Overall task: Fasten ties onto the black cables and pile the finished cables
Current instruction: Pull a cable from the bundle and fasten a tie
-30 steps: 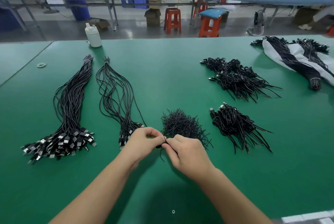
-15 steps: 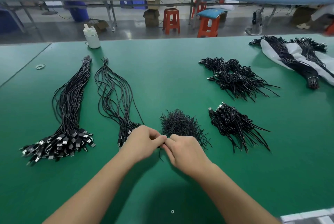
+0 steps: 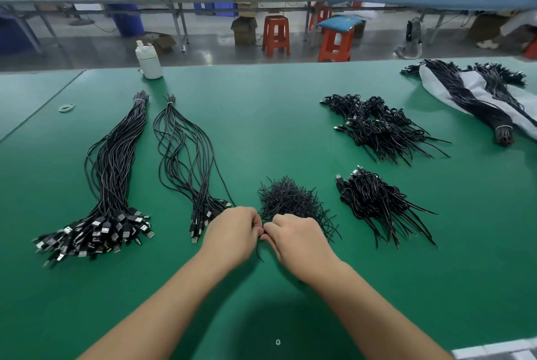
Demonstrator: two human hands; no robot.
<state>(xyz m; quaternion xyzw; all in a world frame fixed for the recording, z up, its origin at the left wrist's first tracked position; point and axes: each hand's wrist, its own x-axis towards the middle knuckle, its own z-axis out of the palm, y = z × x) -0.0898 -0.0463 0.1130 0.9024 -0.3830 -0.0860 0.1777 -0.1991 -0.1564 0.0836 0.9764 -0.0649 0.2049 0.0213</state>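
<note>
Just in front of the heap of loose ties (image 3: pixel 286 199), you are working a single cable between both hands, low over the green table (image 3: pixel 261 127). Your left hand (image 3: pixel 232 233) and right hand (image 3: pixel 296 236) are meeting knuckle to knuckle, fingers curled tight and pinching something thin and black; only a short black strand (image 3: pixel 259 252) is showing below them, so whether it is the tie's tail or the cable's end is hard to tell.

You appear to be twisting the tie closed. To do it well, you should be keeping the folded cable pinched flat in one hand while the other turns the tie, so the loops are not springing apart. Aim for snug, even turns; too loose and the coil is likely to slip, too hard and the thin tie may kink.

Just to the left, a thin bunch of straight cables (image 3: pixel 186 162) is lying with its plugs touching your left hand, ready for the next pick. Farther left a thicker bundle (image 3: pixel 113 173) is waiting. To the right, the near pile of finished cables (image 3: pixel 374 202) is sitting close, with a second pile (image 3: pixel 377 127) beyond it, so the drop should be a short reach.

A white bottle (image 3: pixel 148 60) is standing at the far edge.
</note>
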